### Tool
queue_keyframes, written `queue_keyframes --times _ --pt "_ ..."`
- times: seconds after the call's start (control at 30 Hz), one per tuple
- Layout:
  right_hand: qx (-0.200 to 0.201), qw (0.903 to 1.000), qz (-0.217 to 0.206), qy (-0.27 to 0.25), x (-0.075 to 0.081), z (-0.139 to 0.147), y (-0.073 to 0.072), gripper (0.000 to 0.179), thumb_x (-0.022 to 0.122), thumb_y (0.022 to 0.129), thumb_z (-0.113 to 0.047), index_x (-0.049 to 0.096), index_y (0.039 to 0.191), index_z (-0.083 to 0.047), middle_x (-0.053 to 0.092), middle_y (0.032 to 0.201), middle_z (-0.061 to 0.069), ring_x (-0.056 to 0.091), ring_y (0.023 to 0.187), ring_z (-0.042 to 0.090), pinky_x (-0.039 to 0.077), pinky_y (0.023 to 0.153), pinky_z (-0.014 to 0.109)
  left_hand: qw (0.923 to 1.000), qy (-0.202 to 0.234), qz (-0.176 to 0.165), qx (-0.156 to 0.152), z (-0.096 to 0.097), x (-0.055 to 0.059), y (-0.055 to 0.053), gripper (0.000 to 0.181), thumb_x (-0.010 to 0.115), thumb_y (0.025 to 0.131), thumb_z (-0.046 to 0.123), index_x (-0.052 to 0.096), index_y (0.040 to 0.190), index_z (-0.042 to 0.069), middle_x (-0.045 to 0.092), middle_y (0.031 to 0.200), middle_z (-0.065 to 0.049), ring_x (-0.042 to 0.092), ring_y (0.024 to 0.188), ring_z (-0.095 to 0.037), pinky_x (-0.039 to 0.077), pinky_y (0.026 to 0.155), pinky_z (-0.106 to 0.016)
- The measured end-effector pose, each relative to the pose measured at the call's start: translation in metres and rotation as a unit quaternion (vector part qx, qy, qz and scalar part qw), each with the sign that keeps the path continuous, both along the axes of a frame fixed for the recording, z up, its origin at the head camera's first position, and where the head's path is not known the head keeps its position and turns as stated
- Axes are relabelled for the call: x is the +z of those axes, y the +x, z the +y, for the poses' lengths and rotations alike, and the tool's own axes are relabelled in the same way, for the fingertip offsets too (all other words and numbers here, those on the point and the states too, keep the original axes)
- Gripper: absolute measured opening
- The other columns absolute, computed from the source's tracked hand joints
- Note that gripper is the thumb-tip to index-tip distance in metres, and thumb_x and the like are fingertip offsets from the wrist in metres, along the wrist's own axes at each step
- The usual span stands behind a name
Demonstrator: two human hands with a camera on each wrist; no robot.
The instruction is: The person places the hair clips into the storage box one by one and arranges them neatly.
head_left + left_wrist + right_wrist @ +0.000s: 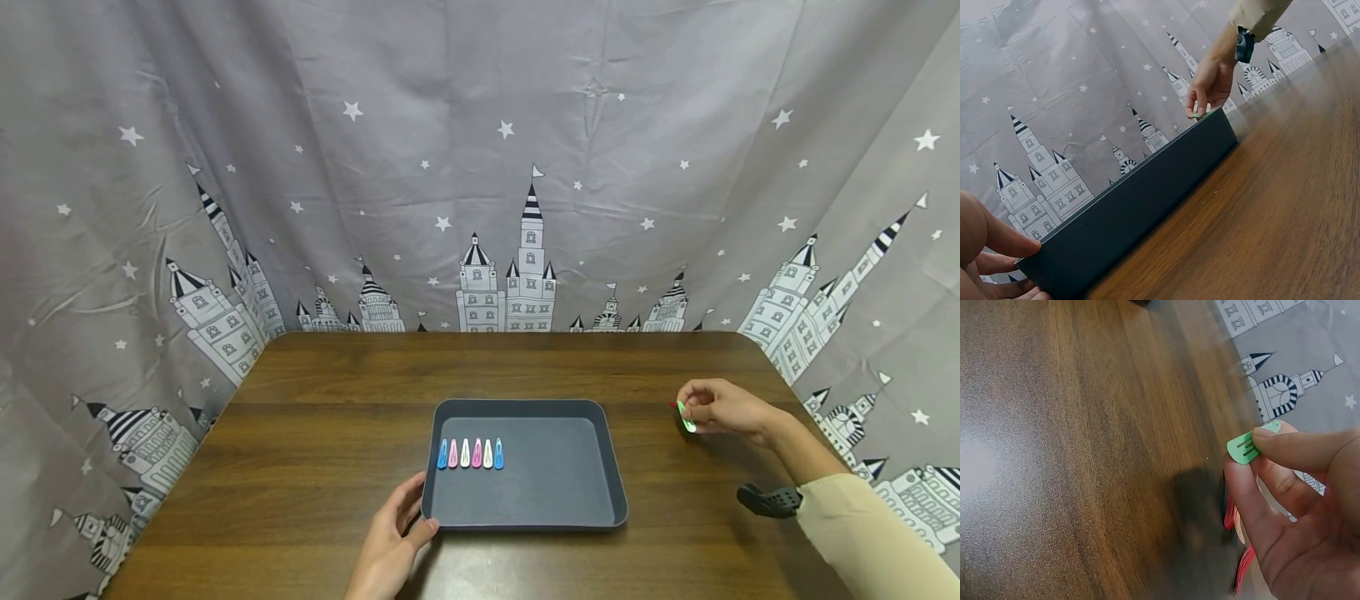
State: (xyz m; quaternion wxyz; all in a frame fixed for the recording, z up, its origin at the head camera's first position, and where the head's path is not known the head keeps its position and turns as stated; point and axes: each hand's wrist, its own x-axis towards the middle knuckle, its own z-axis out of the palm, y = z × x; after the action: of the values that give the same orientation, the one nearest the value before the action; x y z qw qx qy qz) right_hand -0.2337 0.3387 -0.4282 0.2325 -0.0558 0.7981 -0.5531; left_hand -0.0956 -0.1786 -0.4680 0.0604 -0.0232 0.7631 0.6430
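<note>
A green snap hair clip (pixel 1242 449) is pinched between the thumb and fingers of my right hand (pixel 716 407), to the right of the tray and over the table. My left hand (pixel 396 533) grips the near left corner of a dark grey tray (pixel 555 492), thumb on the rim and fingers along the outer wall. Inside the tray, on its left side, several hair clips (pixel 477 453) stand in a row: blue, pink, white, magenta, white and blue. Below my right hand, partly hidden by it, lie red and peach clips (pixel 1230 512) on the table.
The tray stands on a brown wooden table (pixel 322 433). Behind the table hangs a grey curtain (pixel 480 167) with castles and stars. A black wrist strap (pixel 771 501) sits by the right sleeve (pixel 862 525).
</note>
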Motion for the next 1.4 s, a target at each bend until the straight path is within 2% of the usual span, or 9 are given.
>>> queue_keyframes --times 0.47,0.7,0.97,1.2,1.4 --pt "0.002 0.9998 0.003 -0.021 0.000 -0.011 -0.003 0.019 0.063 0.101 -0.002 0.053 0.111 0.011 0.057 0.094 0.008 0.060 0.085 0.017 0.060 0.079 0.035 1.0000 0.002 0.005 0.000 0.000 0.000 0.000 0.064 0.064 0.093 -0.010 0.037 0.151 -0.013 0.042 0.152 -0.035 0.046 0.137 -0.049 0.041 0.111 -0.056" --pt "0.005 0.9996 0.007 -0.025 0.003 -0.023 -0.005 0.023 0.062 0.101 -0.001 0.049 0.113 0.015 0.056 0.094 0.009 0.061 0.086 0.019 0.061 0.079 0.037 1.0000 0.002 0.006 0.000 0.000 0.000 0.000 0.064 0.064 0.092 -0.010 0.038 0.151 -0.013 0.042 0.152 -0.035 0.046 0.137 -0.049 0.041 0.111 -0.055" --pt "0.004 0.9994 0.010 -0.032 0.004 -0.036 -0.004 0.008 0.059 0.101 0.003 0.055 0.107 0.005 0.056 0.092 0.008 0.060 0.083 0.018 0.060 0.077 0.035 1.0000 0.002 0.003 0.002 0.001 0.000 0.000 0.064 0.064 0.092 -0.009 0.038 0.151 -0.012 0.042 0.152 -0.035 0.046 0.137 -0.048 0.041 0.111 -0.056" --pt "0.004 0.9993 0.010 -0.037 0.004 -0.043 -0.004 0.012 0.061 0.099 0.004 0.053 0.108 0.008 0.057 0.090 0.008 0.060 0.083 0.018 0.060 0.076 0.034 1.0000 0.003 0.002 0.002 0.001 0.001 0.001 0.064 0.064 0.092 -0.009 0.038 0.151 -0.012 0.042 0.151 -0.035 0.046 0.137 -0.049 0.041 0.111 -0.056" --pt "0.021 0.9990 0.013 -0.038 0.007 -0.053 -0.003 0.013 0.061 0.099 0.004 0.052 0.107 0.009 0.057 0.089 0.009 0.060 0.082 0.019 0.060 0.076 0.035 1.0000 0.001 0.000 0.002 0.000 0.001 0.001 0.064 0.065 0.092 -0.009 0.039 0.151 -0.012 0.043 0.152 -0.034 0.046 0.137 -0.048 0.042 0.110 -0.056"
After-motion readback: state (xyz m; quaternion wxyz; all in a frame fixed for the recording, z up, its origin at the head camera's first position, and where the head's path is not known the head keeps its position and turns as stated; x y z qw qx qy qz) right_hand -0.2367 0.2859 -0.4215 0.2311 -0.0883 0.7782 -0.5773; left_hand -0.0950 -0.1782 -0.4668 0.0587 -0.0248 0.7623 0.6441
